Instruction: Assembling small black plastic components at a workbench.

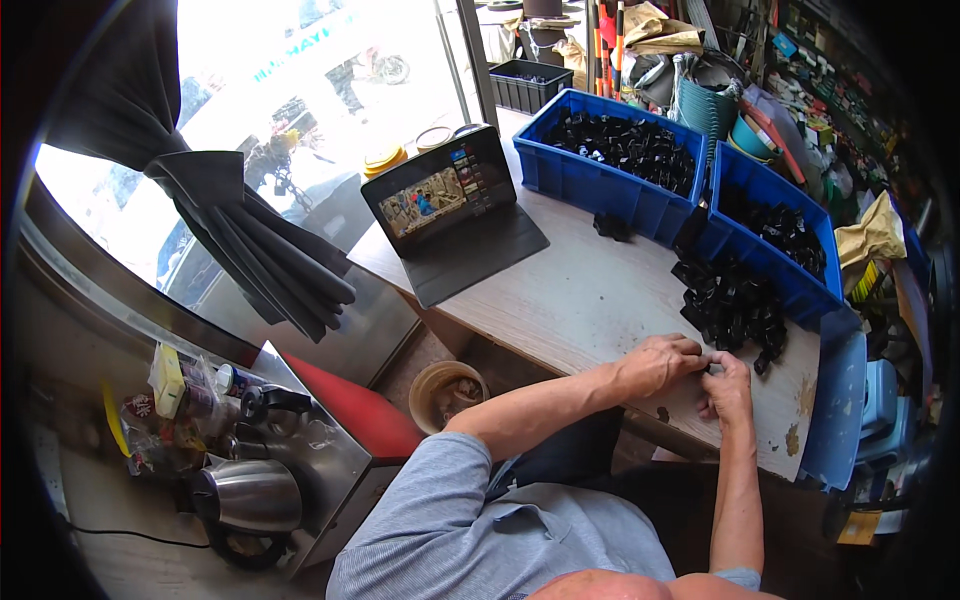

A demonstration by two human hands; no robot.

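Nearest, well this side of the black pile, we see a grey shirt, cut off at the bottom. Just in front of the pile, the left hand and the right hand meet above the pale table; their fingertips draw in narrow at a small dark piece. Fingers cover most of it, so we cannot tell its shape or which hand grips it. Well left of the pile, the left arm partly covers a tub. The pile's own parts tangle too darkly for us to separate. To its left behind lie a loose black clump and, farther left, an open tablet. Right behind the pile, a blue crate of black parts hems it in; a second blue crate stands left of that. Beyond, we find clutter too jumbled to sort, and a glare-washed window.
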